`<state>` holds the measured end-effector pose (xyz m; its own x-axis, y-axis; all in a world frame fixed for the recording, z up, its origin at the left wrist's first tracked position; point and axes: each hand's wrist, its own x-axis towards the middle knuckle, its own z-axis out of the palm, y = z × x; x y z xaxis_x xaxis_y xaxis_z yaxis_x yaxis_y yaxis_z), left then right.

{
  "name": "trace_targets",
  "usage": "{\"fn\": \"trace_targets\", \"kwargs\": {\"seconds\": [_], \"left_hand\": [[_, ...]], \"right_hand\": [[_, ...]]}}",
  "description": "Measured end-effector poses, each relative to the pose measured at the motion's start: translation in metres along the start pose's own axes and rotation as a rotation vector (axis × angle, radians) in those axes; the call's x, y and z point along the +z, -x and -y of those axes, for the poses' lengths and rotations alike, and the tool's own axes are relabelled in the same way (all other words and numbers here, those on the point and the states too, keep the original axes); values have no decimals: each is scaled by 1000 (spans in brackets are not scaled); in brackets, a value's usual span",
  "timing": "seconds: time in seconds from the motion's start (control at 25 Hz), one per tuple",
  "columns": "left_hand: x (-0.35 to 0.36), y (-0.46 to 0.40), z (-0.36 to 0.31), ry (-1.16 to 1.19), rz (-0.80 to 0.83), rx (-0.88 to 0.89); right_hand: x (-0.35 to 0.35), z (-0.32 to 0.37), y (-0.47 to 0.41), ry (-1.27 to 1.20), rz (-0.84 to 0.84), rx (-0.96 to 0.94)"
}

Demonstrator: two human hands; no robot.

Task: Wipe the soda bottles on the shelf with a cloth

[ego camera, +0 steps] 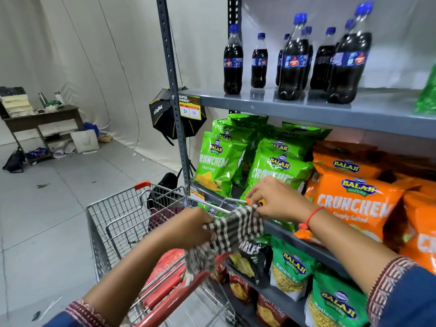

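Several dark soda bottles (295, 60) with blue caps and blue labels stand upright on the grey top shelf (306, 109), above and beyond both hands. A black-and-white checked cloth (232, 230) is stretched between my hands over the shopping cart's far rim. My left hand (188, 228) grips the cloth's left end, with its loose tail hanging down. My right hand (277, 199) pinches the cloth's right end next to the cart's wire edge.
A wire shopping cart (118, 223) with a red handle stands just left of the shelving. Green and orange snack bags (349, 197) fill the shelves below the bottles. A grey upright post (175, 97) carries a price tag. A small table (42, 119) is far left.
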<state>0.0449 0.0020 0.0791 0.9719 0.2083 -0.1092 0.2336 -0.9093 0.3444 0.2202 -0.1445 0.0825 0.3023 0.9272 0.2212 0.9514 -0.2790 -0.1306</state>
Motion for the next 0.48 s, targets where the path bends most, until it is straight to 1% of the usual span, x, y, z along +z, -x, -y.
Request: {"fn": "trace_targets", "kwargs": {"seconds": [0.12, 0.2, 0.28, 0.36, 0.4, 0.48], "left_hand": [[-37, -14, -11, 78, -33, 152], [-54, -25, -19, 203, -51, 201], [-63, -36, -36, 346, -64, 239], [-70, -49, -63, 567, -65, 315], [-73, -56, -78, 690, -77, 353], [-83, -75, -106, 863, -175, 441]], "right_hand": [[-56, -10, 8, -201, -93, 66], [-91, -11, 15, -377, -123, 132], [-120, -9, 18, -458, -166, 141], [-144, -4, 16, -413, -205, 141], [-155, -1, 15, -352, -214, 146], [-175, 1, 10, -218, -247, 172]]}}
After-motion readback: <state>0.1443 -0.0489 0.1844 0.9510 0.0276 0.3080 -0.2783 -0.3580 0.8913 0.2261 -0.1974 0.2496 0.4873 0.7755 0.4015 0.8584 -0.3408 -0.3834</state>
